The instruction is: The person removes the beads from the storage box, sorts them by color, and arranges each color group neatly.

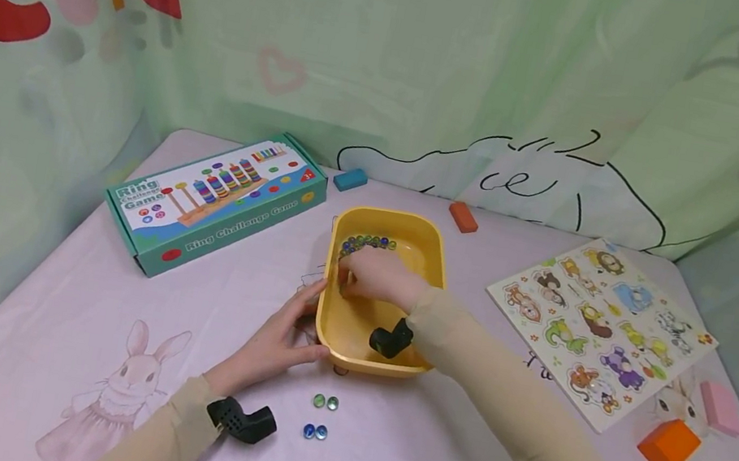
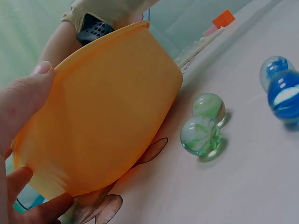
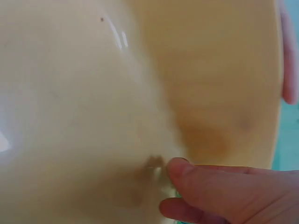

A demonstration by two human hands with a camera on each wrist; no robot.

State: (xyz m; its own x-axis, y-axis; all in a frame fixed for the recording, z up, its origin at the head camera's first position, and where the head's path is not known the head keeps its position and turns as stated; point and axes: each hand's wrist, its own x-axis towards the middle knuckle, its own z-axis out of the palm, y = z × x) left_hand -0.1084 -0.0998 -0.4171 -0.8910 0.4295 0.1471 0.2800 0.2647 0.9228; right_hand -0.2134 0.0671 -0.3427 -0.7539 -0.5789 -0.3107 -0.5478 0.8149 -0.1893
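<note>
The left hand (image 1: 272, 337), fingers spread, gripped the yellow tub (image 1: 375, 367); inside, the right hand (image 1: 376, 275) curled near clustered marbles (image 1: 373, 241), any hold unclear; 4 loose marbles (image 1: 320, 401) lay right of the left wrist

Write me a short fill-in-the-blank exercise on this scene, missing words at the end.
1. The right hand reaches inside the rounded yellow plastic tub; the outer wall is touched by the ____ hand.
2. Outside the tub lie ____ round glass marbles.
3. Two of these marbles show green, and the other two show ____.
4. The flat rectangular green cardboard box reads "Ring ____ Game".
Missing words: left; four; blue; Challenge.
</note>
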